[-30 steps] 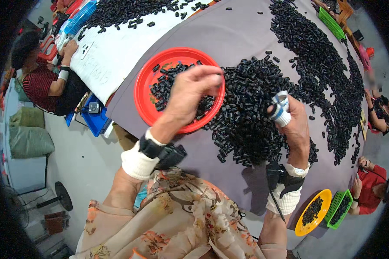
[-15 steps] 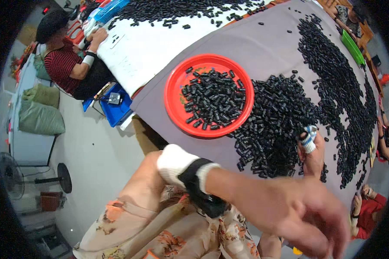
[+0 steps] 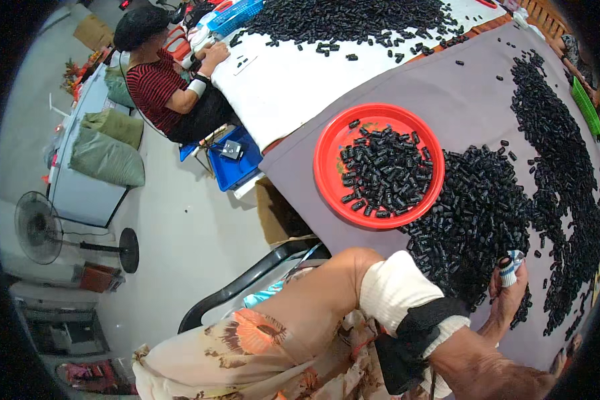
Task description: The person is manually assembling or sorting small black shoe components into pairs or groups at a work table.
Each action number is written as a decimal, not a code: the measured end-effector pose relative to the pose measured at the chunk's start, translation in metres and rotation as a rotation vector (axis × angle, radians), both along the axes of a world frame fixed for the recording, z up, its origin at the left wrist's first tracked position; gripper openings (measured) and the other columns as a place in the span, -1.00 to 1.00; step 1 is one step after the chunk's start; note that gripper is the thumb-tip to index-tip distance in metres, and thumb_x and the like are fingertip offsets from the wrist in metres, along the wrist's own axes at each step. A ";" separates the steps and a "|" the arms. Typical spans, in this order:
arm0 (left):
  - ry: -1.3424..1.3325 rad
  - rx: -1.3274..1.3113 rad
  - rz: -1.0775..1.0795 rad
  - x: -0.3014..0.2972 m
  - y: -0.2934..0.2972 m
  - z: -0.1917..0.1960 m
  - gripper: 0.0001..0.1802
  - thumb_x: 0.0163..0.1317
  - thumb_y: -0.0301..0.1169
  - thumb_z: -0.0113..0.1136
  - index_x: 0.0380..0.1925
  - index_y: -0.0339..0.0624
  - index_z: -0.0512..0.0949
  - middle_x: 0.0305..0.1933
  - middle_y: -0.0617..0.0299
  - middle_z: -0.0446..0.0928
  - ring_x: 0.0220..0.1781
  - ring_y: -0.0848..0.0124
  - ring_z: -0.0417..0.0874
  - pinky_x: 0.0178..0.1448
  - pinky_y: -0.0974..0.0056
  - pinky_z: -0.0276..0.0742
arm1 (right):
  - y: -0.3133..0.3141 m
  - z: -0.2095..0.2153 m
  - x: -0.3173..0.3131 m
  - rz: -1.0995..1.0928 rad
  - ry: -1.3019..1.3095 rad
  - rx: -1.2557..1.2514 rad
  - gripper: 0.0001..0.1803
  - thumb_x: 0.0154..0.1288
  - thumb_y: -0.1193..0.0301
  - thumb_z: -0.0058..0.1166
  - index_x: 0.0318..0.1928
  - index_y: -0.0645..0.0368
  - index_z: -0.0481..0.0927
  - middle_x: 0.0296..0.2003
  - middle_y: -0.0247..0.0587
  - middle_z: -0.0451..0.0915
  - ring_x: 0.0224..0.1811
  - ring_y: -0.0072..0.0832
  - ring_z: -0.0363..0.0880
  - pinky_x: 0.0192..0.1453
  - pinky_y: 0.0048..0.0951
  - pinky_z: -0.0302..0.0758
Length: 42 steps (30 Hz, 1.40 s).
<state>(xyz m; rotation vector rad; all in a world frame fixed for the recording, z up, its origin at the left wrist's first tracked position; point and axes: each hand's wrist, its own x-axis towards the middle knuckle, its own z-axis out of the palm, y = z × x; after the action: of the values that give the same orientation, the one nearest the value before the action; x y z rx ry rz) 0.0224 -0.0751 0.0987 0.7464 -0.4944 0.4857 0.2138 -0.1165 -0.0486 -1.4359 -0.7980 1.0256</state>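
Note:
My right hand (image 3: 507, 288) is at the near right edge of a heap of small black ribbed cylinders (image 3: 477, 220) on the grey-covered table. Blue-and-white striped cloth wraps one of its fingers. The fingers are closed on a small black cylinder (image 3: 505, 263), held upright at the fingertips. My left forearm (image 3: 473, 360), wearing a white cuff and a black wristband, reaches across to the lower right. The left hand's fingers are cut off by the frame's lower edge. A round red tray (image 3: 327, 180), holding many such cylinders, stands left of the heap.
A longer spread of black cylinders (image 3: 560, 180) covers the table's right side, near a green basket (image 3: 585, 107). Across a white-covered table (image 3: 280, 87) sits a person in a striped shirt (image 3: 155, 93). A chair's black armrest (image 3: 247, 287) and a floor fan (image 3: 40, 227) are at left.
The whole view has swung, so table and tray appear farther right and lower. My left hand has moved toward the lower right, out past the frame's edge. The right hand stays beside the heap.

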 end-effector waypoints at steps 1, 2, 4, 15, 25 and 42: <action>0.000 0.003 0.012 0.001 0.001 0.001 -0.88 0.02 -0.46 0.13 -0.42 -0.26 0.54 -0.51 0.26 0.52 -0.44 0.55 0.50 -0.36 0.44 0.41 | 0.000 -0.001 0.000 -0.010 -0.030 -0.024 -0.84 0.16 0.35 0.07 -0.41 0.11 0.39 -0.76 -0.51 0.25 -0.84 -0.74 0.17 -0.82 -0.68 0.03; -0.001 0.007 0.024 0.002 0.002 0.001 -0.88 0.03 -0.45 0.13 -0.42 -0.26 0.54 -0.51 0.26 0.52 -0.44 0.55 0.50 -0.36 0.44 0.41 | 0.000 -0.002 0.000 -0.019 -0.061 -0.048 -0.84 0.16 0.35 0.07 -0.41 0.10 0.39 -0.76 -0.52 0.25 -0.83 -0.75 0.17 -0.81 -0.68 0.03; -0.006 0.013 0.049 0.003 0.004 0.003 -0.87 0.03 -0.45 0.13 -0.41 -0.25 0.54 -0.50 0.26 0.52 -0.44 0.55 0.50 -0.36 0.44 0.41 | 0.012 0.001 0.000 0.004 -0.062 -0.040 -0.84 0.16 0.35 0.07 -0.41 0.11 0.39 -0.76 -0.51 0.25 -0.83 -0.75 0.17 -0.81 -0.68 0.03; -0.058 0.065 0.042 0.012 0.003 0.001 -0.86 0.06 -0.43 0.11 -0.39 -0.24 0.55 -0.48 0.26 0.53 -0.44 0.55 0.51 -0.36 0.43 0.41 | 0.013 0.032 -0.057 -0.023 -0.114 0.038 -0.84 0.15 0.36 0.07 -0.41 0.12 0.39 -0.73 -0.50 0.27 -0.83 -0.74 0.16 -0.80 -0.69 0.04; -0.114 0.106 0.065 0.017 0.000 0.007 -0.85 0.09 -0.41 0.10 -0.37 -0.23 0.56 -0.47 0.25 0.53 -0.44 0.55 0.52 -0.36 0.43 0.41 | -0.008 0.035 -0.037 -0.018 -0.171 0.104 -0.84 0.14 0.37 0.07 -0.40 0.14 0.39 -0.71 -0.49 0.30 -0.83 -0.74 0.16 -0.80 -0.69 0.04; -0.194 0.135 0.058 0.021 -0.002 0.001 -0.83 0.14 -0.38 0.08 -0.33 -0.20 0.57 -0.43 0.24 0.55 -0.44 0.55 0.53 -0.36 0.43 0.41 | -0.020 -0.014 -0.002 0.071 -0.104 -0.119 -0.91 0.16 0.38 -0.04 -0.41 0.11 0.39 -0.72 -0.47 0.32 -0.81 -0.73 0.20 -0.80 -0.69 0.07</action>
<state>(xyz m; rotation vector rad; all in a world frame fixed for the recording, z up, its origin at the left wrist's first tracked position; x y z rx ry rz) 0.0438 -0.0772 0.0994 0.8488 -0.6928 0.5866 0.2123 -0.1361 -0.0627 -1.5822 -0.8809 1.0741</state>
